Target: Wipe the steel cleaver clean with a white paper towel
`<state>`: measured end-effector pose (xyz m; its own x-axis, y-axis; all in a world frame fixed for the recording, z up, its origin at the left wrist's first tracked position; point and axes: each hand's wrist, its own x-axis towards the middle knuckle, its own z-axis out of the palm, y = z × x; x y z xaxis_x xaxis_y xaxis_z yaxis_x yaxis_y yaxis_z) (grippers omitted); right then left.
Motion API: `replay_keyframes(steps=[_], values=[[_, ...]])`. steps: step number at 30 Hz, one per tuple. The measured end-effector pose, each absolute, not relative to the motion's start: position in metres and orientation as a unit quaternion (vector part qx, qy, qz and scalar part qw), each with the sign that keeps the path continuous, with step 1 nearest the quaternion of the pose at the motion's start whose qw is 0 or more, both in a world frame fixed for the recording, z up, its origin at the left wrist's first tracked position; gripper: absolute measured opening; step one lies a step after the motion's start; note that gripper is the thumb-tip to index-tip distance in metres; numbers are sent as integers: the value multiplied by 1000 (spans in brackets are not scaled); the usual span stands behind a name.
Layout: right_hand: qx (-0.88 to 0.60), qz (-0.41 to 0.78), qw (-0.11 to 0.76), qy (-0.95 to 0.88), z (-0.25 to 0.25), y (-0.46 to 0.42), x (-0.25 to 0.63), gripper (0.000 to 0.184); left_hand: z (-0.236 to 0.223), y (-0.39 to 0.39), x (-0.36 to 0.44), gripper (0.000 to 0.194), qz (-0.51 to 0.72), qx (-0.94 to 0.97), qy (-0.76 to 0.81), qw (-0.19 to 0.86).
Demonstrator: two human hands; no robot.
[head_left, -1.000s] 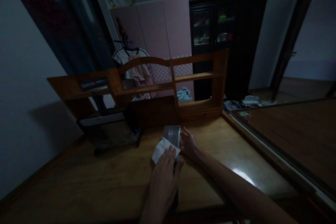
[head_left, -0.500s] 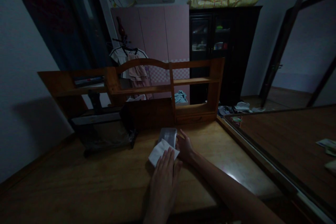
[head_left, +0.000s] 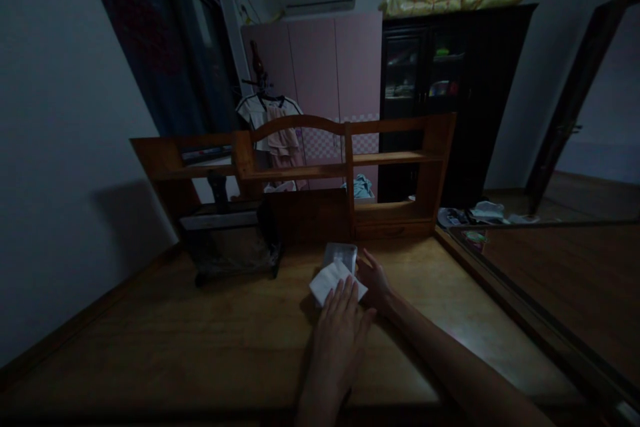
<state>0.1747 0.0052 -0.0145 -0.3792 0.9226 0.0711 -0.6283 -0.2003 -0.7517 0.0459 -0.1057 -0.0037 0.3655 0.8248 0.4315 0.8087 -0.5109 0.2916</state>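
A translucent, flat rectangular phone case (head_left: 341,253) lies on the wooden desktop, with what looks like a cutout at its upper right corner. Over its near part rests a folded white cloth or tissue (head_left: 327,278); which of the two I cannot tell. My left hand (head_left: 343,320) presses down on this cloth with its fingers stretched flat and its thumb out to the right. At the case's right edge, my right hand (head_left: 376,282) grips it, index finger sticking up and away. The other fingers of that hand are mostly hidden.
A wooden shelf unit (head_left: 300,173) spans the back of the desk (head_left: 200,340). On the left stands a dark rectangular object (head_left: 230,240) on small feet. Beyond are pink wardrobe doors (head_left: 320,67), a dark cabinet (head_left: 495,107) and clothes (head_left: 280,130) on a rack.
The whole view has swung left, so everything appears farther right. The cloth has slid slightly right over the phone case, and my left thumb has spread away from the fingers.
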Motion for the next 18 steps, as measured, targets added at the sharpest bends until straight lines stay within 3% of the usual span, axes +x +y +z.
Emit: replay_keyframes(steps=[6,18], values=[[-205,780,514,-290,-15,4,175,32,-10,-124,23,53,262,831,483,85],[-174,807,480,-298,-19,7,177,36,-17,-135,2,48,294,814,493,92]])
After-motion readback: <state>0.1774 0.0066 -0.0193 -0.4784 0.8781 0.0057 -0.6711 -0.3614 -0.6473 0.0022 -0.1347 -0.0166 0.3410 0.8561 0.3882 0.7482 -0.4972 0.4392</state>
